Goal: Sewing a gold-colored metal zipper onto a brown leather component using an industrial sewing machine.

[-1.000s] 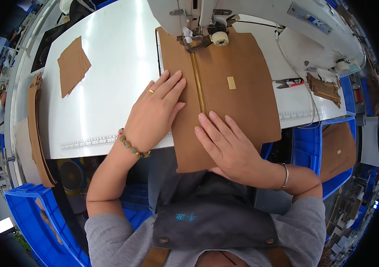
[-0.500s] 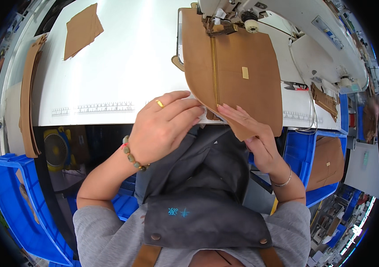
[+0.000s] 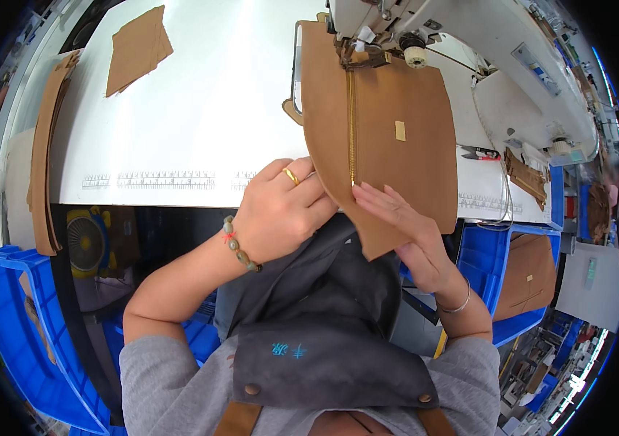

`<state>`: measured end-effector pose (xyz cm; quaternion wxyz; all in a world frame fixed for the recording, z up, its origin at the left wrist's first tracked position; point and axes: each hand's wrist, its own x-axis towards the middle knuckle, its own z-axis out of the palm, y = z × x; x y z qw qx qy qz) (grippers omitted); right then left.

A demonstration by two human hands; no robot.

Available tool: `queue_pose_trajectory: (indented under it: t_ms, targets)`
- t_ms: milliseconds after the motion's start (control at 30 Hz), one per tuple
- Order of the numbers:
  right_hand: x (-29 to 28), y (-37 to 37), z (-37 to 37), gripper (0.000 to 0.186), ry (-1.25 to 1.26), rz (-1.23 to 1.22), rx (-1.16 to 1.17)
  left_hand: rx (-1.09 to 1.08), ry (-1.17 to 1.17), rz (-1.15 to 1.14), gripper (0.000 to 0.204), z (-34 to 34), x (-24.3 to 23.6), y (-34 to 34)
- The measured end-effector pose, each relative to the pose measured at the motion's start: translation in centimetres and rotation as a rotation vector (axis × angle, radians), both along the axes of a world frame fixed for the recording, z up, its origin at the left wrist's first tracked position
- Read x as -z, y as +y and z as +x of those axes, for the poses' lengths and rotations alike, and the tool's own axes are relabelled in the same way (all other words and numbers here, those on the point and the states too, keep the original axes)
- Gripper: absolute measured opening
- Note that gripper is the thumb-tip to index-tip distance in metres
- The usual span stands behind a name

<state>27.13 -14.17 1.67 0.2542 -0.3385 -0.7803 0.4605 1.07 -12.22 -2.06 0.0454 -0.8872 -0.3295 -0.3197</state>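
Observation:
A brown leather-like panel (image 3: pixel 418 174) with a gold zipper (image 3: pixel 353 131) down its length lies under the sewing machine's presser foot (image 3: pixel 364 58). Its near corner hangs over the table's front edge. My left hand (image 3: pixel 284 207) is closed at the panel's curved left edge, fingertips hidden beneath it. Across the near part lies my right hand (image 3: pixel 404 225), its fingers stretched on top by the zipper's near end and its thumb side under the rim, holding the panel. A small cream tab (image 3: pixel 400 131) sits right of the zipper.
Brown cut pieces (image 3: pixel 139 51) lie on the white table (image 3: pixel 200 123) at the far left, and more strips (image 3: pixel 48 160) hang over its left side. Thread snips (image 3: pixel 480 152) rest right of the panel. Blue bins (image 3: pixel 26 327) stand at both sides below.
The panel's near corner has come down and further over the table edge. My left hand has curled its fingers in under the panel's left edge; my right hand has shifted slightly toward me.

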Motion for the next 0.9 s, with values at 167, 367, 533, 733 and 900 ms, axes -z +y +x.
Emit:
queue_pose_trajectory:
  t_ms: [167,367,533,733,900]
  targets:
    - [-0.1,2.1,4.9,0.055,-0.342,0.433,0.281,-0.067,0.050,0.011,0.028,1.6,-0.4,-1.1]
    - [1.6,4.7,11.0,0.047,-1.064,0.547,0.728,-0.155,0.132,0.014,0.020,2.9,-0.7,-1.6]
    - [1.7,2.8,10.1,0.030,-0.876,0.866,0.687,-0.192,0.271,-0.024,0.024,3.4,-0.9,-2.2]
    - [0.5,4.2,8.6,0.023,-0.170,-0.036,0.617,-0.186,0.259,-0.030,0.025,3.2,-0.7,-2.3]
    - [0.2,6.0,9.3,0.050,0.213,-0.289,0.659,-0.190,0.238,-0.007,0.022,3.1,-0.3,-2.2]
